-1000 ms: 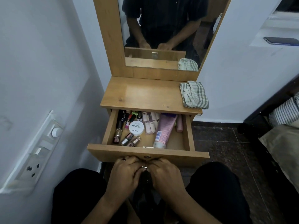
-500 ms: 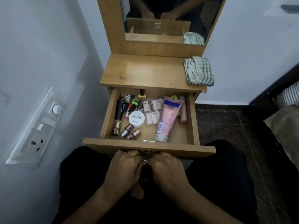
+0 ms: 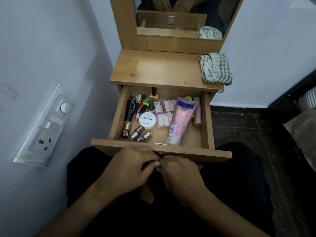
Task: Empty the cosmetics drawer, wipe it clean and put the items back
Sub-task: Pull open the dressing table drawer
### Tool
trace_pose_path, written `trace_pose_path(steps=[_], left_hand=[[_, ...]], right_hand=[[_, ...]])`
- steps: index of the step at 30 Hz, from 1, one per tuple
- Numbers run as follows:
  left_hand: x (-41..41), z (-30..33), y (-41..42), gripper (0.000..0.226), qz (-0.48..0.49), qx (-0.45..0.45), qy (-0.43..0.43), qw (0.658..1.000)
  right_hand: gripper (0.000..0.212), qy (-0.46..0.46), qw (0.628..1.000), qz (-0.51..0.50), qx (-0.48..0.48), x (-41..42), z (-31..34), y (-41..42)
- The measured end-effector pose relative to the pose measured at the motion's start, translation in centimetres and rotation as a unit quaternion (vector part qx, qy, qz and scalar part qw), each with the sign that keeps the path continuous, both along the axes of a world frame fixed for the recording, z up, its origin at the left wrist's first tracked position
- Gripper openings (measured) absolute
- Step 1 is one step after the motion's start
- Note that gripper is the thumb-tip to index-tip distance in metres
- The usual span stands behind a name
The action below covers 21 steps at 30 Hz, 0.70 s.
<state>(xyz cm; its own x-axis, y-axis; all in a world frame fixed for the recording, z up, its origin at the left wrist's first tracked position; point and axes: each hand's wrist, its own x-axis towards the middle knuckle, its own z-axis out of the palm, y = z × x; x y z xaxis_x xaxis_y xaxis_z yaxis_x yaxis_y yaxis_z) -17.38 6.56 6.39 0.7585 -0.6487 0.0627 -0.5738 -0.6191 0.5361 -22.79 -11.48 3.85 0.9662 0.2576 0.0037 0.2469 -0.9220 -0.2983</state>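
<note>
The wooden drawer point(image 3: 196, 152) stands pulled out under the dressing table top point(image 3: 162, 69). Inside lie a pink tube point(image 3: 181, 120), a white nail polish remover jar point(image 3: 147, 120), a pack of small pale tubes point(image 3: 164, 112), a black and gold stick point(image 3: 129, 115), small nail polish bottles point(image 3: 137, 132) and several other cosmetics. My left hand point(image 3: 130, 171) and my right hand point(image 3: 181, 175) meet at the middle of the drawer front. Their fingers curl there around the handle, which they hide. A striped cloth point(image 3: 215, 69) lies crumpled on the table top's right end.
A mirror point(image 3: 179, 14) rises behind the table top. On the white wall to the left is a switchboard point(image 3: 46, 127). Dark stone floor point(image 3: 239, 124) and the edge of a bed point(image 3: 302, 127) lie to the right. My knees sit under the drawer.
The drawer has come further out toward me, showing more of the items at its back. Both hands have stayed at the drawer front's middle.
</note>
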Motion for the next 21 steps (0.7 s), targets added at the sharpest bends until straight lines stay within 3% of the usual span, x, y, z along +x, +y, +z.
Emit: trace_pose_path(steps=[2, 4, 7, 9, 14, 21], left_hand=[[1.2, 1.8, 0.3, 0.009, 0.031, -0.100, 0.009, 0.994], [3.2, 2.4, 0.6, 0.006, 0.075, -0.133, 0.007, 0.988], [7.6, 0.9, 0.8, 0.006, 0.094, -0.040, -0.011, 0.995], [9.9, -0.6, 0.7, 0.009, 0.091, 0.054, 0.015, 0.994], [11.4, -1.9, -0.9, 0.022, 0.103, 0.194, 0.031, 0.975], [11.2, -2.2, -1.7, 0.031, 0.104, 0.255, 0.042, 0.960]], right_hand=[[0.035, 0.015, 0.999, 0.004, 0.030, 0.8, 1.8, -0.4], [0.030, -0.029, 0.997, -0.001, 0.071, 2.2, 4.0, -0.6], [0.012, -0.075, 0.985, -0.039, 0.149, 5.9, 5.6, -0.9], [0.009, -0.032, 0.988, -0.035, 0.149, 9.0, 5.2, -0.9], [0.015, 0.118, 0.984, 0.127, 0.044, 14.5, 2.6, 0.0], [0.021, 0.096, 0.964, 0.214, -0.122, 16.3, 0.7, 1.2]])
